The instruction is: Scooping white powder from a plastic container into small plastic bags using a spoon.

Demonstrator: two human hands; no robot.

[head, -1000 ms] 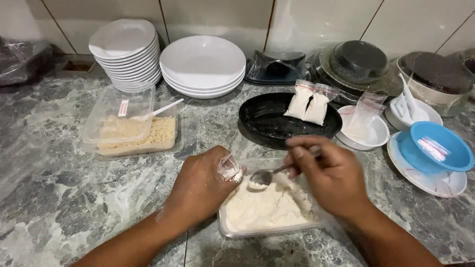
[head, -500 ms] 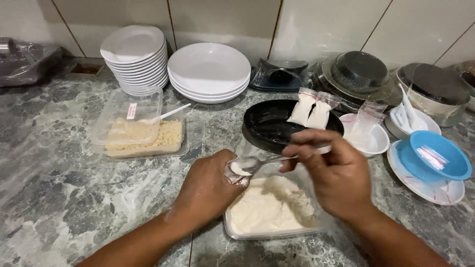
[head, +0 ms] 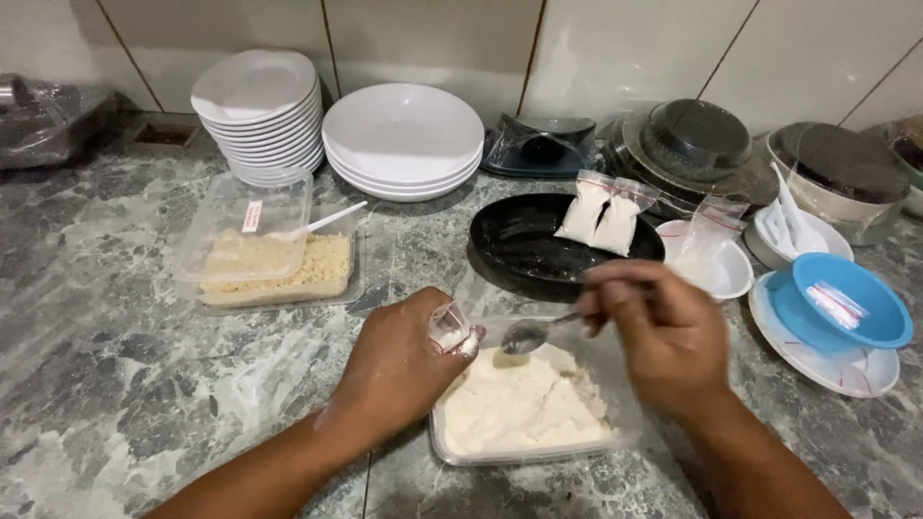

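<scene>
My left hand [head: 399,370] pinches a small clear plastic bag [head: 448,327] open at the left rim of a clear tub [head: 615,444] that holds white powder [head: 519,408]. My right hand [head: 659,332] grips a metal spoon [head: 529,335]; its bowl hovers just right of the bag's mouth, over the powder. Two small bags filled with white powder [head: 604,216] lean on the far side of a black oval dish [head: 524,245] behind the tub.
A clear tub of pale crumbs [head: 279,264] with a white spoon sits at the left. Stacks of white plates [head: 264,111] and shallow bowls [head: 404,139] line the tiled wall. At the right are a white bowl with empty bags [head: 711,259], a blue bowl [head: 841,303] and dark lidded dishes [head: 697,139].
The spoon rose out of the powder and came up level with the bag's mouth. My left hand kept the bag at the tub's left rim.
</scene>
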